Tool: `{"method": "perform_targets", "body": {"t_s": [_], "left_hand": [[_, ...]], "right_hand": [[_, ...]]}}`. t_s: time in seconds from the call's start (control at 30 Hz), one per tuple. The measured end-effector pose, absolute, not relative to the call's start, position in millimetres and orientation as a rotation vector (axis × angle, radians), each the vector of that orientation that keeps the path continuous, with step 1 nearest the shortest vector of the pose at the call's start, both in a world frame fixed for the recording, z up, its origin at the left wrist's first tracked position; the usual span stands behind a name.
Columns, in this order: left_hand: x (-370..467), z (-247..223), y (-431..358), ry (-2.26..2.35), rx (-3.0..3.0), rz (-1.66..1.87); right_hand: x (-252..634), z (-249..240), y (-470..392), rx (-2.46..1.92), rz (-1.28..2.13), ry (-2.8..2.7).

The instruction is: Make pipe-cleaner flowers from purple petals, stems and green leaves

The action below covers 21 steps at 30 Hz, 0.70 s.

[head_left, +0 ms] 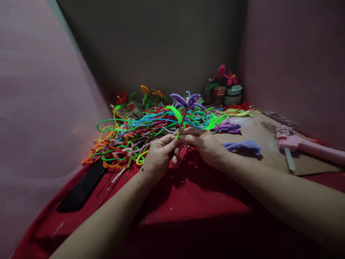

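Between my two hands stands a pipe-cleaner flower (185, 104) with purple petals, a thin purple and green stem and a bright green leaf on its left side. My left hand (164, 151) pinches the lower stem between thumb and fingers. From the other side, my right hand (202, 142) closes its fingertips on the same stem, touching just beside the left ones. The stem's lowest end is hidden by the fingers. Right behind the hands lies a heap of coloured pipe cleaners (134, 133). A loose green leaf piece (215, 121) rests behind my right hand.
A pink glue gun (299, 142) lies on a brown board (269, 151) at right, near purple pipe-cleaner bundles (244, 146). A black phone (82, 189) lies left on the red cloth (194, 208). Finished flowers (155, 91) and a lidded jar (233, 95) stand at the back.
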<state>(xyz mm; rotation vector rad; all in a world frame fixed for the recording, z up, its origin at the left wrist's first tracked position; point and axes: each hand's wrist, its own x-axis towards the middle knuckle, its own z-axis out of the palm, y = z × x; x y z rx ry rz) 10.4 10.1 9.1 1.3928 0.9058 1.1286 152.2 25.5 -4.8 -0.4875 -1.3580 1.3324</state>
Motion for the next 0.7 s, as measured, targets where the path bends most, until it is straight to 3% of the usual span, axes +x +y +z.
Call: {"method": "perform_targets", "body": {"t_s": [0.4,0.7], "left_hand": [[-2.0,11.9,14.2,0.533,1.014,0.815],[5.5,15.7,9.5,0.827,1.194,0.930]], "right_hand": [[153.8,-8.6,31.4,-0.387,1.455,-1.341],[152.4,-6.8,26.8,-0.493,1.347,-1.271]]}}
